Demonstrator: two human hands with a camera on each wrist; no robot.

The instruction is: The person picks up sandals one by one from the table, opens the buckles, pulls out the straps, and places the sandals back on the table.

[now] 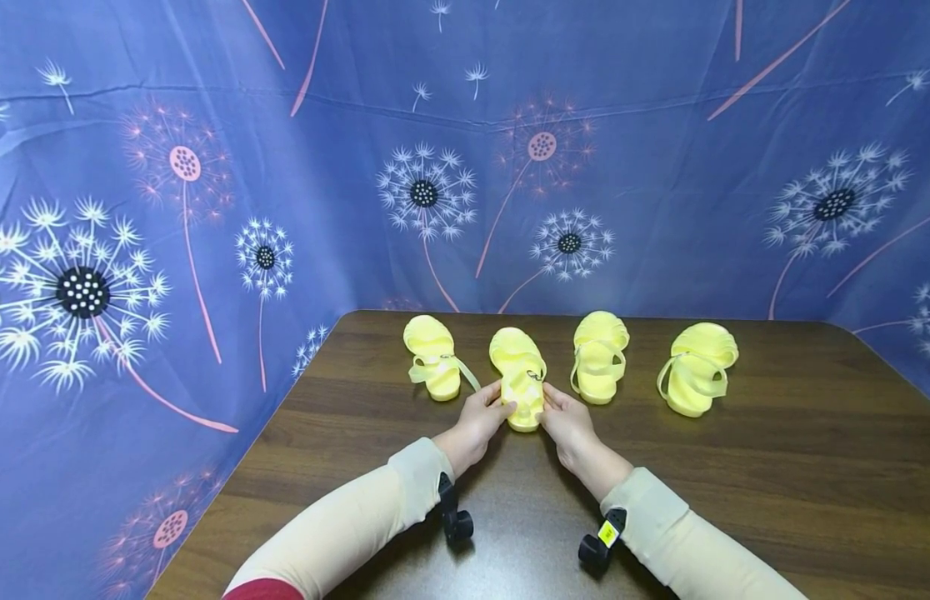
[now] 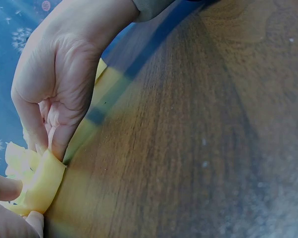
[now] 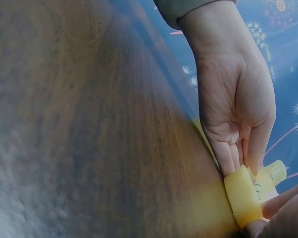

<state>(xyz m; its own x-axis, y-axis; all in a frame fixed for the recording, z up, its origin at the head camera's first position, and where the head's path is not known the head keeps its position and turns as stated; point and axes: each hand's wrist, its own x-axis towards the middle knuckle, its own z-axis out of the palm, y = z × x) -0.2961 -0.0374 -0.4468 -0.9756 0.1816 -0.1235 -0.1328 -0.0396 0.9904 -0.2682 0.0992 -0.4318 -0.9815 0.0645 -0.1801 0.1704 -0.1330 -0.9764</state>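
A pale yellow sandal [image 1: 519,367] stands on the brown table, its toe toward the back and its heel toward me. My left hand [image 1: 476,423] pinches the heel end from the left side, thumb on top. From the right side my right hand [image 1: 573,427] pinches the same heel end. In the left wrist view the rounded heel [image 2: 49,181] sits between the fingers of both hands, low against the tabletop. The right wrist view shows the heel [image 3: 242,196] with fingertips at either side; the fingers partly hide the sandal.
Another yellow sandal [image 1: 429,342] lies to the left, its strap sticking out toward my left hand. Two more, a near sandal [image 1: 600,354] and a farther sandal [image 1: 701,367], lie to the right. Behind the table [image 1: 802,467] hangs a blue dandelion-print cloth [image 1: 660,208].
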